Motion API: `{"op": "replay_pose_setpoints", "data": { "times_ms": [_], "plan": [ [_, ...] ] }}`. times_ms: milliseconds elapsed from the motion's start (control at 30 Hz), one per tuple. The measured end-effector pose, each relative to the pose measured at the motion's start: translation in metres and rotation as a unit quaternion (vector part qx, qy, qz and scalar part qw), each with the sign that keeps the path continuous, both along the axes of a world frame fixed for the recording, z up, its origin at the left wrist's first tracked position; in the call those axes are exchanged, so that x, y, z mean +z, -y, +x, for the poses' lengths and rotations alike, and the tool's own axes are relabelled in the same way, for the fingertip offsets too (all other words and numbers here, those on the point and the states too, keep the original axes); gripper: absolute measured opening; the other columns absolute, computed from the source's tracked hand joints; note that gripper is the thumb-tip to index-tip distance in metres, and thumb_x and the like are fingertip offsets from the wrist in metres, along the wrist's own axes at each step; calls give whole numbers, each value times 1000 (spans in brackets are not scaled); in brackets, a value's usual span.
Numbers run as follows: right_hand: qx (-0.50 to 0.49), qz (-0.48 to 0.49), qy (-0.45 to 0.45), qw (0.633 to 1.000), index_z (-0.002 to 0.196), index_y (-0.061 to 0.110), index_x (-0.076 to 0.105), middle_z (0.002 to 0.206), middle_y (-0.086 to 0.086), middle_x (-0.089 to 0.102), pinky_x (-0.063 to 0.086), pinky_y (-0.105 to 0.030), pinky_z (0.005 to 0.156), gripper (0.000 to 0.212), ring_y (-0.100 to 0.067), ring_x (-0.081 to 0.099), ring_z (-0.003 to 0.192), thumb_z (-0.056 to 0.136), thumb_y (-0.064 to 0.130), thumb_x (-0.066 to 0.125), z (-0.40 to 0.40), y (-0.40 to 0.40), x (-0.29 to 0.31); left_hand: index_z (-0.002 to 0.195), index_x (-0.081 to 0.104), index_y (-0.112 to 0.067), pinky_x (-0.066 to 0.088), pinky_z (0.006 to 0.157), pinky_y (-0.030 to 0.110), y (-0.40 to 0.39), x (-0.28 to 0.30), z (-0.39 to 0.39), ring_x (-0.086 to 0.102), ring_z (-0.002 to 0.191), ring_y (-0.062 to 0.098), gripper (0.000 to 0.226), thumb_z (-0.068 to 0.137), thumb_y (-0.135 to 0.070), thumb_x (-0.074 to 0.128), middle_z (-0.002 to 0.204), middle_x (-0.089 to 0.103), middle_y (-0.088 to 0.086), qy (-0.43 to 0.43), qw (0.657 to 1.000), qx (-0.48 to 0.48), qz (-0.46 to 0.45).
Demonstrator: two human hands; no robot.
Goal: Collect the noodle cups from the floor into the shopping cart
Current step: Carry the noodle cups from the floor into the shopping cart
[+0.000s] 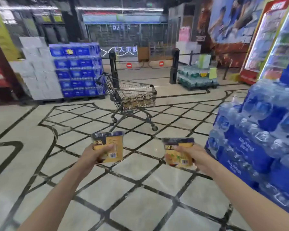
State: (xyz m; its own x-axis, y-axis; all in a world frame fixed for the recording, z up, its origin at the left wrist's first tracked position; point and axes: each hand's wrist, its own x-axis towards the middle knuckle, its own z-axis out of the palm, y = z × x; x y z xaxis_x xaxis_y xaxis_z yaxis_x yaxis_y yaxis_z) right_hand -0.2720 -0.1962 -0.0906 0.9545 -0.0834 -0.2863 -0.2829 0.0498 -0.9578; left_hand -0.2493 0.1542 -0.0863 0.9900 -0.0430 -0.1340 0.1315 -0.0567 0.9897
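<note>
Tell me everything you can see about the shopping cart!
The shopping cart is a metal wire basket on a dark frame with small wheels, and its rim and handle look dark. It stands upright on the tiled floor, ahead of the person and apart from both hands. Several yellow noodle cups sit in a row inside its basket. Nobody is touching it.

Pale tiled floor (140, 205), bottled-water stacks (260, 139), seemingly glass-fronted coolers (272, 40).

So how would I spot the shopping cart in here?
Find the tall stack of blue cases on the left. Just right of it, on the open tiled floor, stands the wire cart. It is the only thing on wheels, with yellow noodle cups already in its basket.
</note>
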Motion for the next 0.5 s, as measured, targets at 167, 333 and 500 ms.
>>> {"op": "replay_pose_setpoints", "data": {
  "times_ms": [167,333,500],
  "plan": [
    [7,16,-8,1000,103,14,67,93,-7,75,55,-41,82,57,-24,70,90,50,22,86,124,-1,-19,104,67,-11,50,87,40,7,-18,101,69,91,26,73,42,-45,83,96,75,7,3,1000,19,-3],
    [12,20,-6,1000,108,14,68,97,-7,75,55,-41,84,68,-25,70,94,45,29,89,264,14,-14,102,65,-11,52,69,27,25,-18,232,71,83,19,49,60,-26,85,96,74,8,-10,999,35,-6],
    [16,33,31,999,107,12,67,90,-5,75,54,-26,55,53,-17,72,76,58,21,85,394,18,14,99,66,-13,53,74,30,40,-3,356,70,85,20,38,66,-22,82,90,75,2,11,999,50,2]
  ]
}}
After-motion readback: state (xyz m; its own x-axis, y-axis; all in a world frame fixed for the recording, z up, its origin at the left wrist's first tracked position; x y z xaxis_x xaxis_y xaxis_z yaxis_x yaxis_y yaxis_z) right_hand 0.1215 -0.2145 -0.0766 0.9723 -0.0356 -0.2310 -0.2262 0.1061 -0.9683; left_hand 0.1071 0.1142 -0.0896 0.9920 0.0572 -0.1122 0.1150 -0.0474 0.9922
